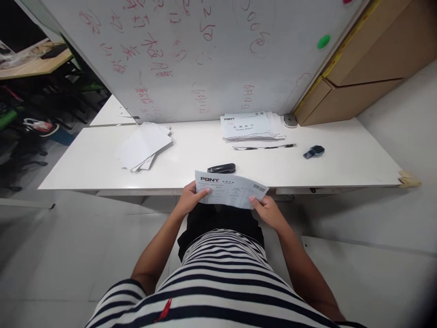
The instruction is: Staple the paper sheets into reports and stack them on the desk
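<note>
Between my two hands, just in front of the table edge, is a printed sheet of paper (223,193) headed PONY. My left hand (193,197) grips its left side, thumb on top. At the lower right corner my right hand (268,210) pinches it the same way. Right behind the sheet lies a black stapler (221,168) on the white table (191,150). A stack of printed reports (244,127) sits farther back, and a loose pile of papers (145,146) lies to the left, blank side up.
A thin dark-and-clear strip (264,146) lies before the reports. To the right is a dark watch-like object (314,151). A whiteboard (218,59) with red writing rises behind the table, and cardboard boxes (358,100) stand at the back right.
</note>
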`<state>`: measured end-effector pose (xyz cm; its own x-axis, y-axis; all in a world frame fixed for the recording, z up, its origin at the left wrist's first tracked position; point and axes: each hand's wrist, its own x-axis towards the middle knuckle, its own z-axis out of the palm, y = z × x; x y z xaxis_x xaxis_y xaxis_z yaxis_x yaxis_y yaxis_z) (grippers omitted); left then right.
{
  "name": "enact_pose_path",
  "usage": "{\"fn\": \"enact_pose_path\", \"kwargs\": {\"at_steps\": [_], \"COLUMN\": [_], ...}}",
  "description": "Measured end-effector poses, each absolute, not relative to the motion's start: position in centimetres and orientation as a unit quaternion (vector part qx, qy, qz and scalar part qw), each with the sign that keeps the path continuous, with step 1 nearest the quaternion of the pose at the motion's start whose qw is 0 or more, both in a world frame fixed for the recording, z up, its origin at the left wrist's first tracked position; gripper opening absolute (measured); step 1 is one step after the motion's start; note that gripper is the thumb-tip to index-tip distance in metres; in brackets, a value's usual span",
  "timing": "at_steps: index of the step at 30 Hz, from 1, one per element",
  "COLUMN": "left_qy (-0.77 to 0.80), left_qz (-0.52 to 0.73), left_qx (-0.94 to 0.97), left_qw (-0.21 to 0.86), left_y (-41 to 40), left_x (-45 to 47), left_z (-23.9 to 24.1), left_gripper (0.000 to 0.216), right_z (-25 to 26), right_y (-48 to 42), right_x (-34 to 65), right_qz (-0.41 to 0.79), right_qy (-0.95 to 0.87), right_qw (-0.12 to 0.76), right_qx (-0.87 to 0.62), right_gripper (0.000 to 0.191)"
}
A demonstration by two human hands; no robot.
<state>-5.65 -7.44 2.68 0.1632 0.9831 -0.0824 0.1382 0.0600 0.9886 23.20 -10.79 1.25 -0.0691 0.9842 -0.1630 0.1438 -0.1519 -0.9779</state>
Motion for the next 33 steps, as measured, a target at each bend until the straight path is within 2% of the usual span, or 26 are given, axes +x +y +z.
{"fn": "enact_pose_path", "kwargs": {"at_steps": [6,13,20,27,33], "left_qy": [0.498,0.551,0.543,0.562,0.515], "left_qz": [0.478,0.452,0.462,0.454,0.416], "left_qx": [0.548,0.518,0.544,0.569,0.678], "left_qw": [0.474,0.472,0.443,0.393,0.318], "left_y": [-5.2,-4.1,-5.4,-6.0,-6.3], "left_x": [-7.0,-5.2,-3.5,-1.8,-1.6], "left_z": [5.2,1.7,1.2,0.4,2.7], "left_gripper": [0.037,0.043,0.034,0.028,0.029], "right_z": [4.5,0.0,-0.1,-1.3,-1.0], "right_y": [-7.2,-5.6,-6.7,-7.7,-10.8], "right_x": [21.7,17.9,17.8,18.1,20.6], "right_qz": [0.445,0.418,0.379,0.347,0.350], "right_qy": [-0.570,-0.546,-0.542,-0.594,-0.432], "right_qw": [0.450,0.442,0.475,0.402,0.493], "right_qx": [-0.525,-0.576,-0.581,-0.604,-0.670], "right_gripper": [0.031,0.046,0.042,0.045,0.048]}}
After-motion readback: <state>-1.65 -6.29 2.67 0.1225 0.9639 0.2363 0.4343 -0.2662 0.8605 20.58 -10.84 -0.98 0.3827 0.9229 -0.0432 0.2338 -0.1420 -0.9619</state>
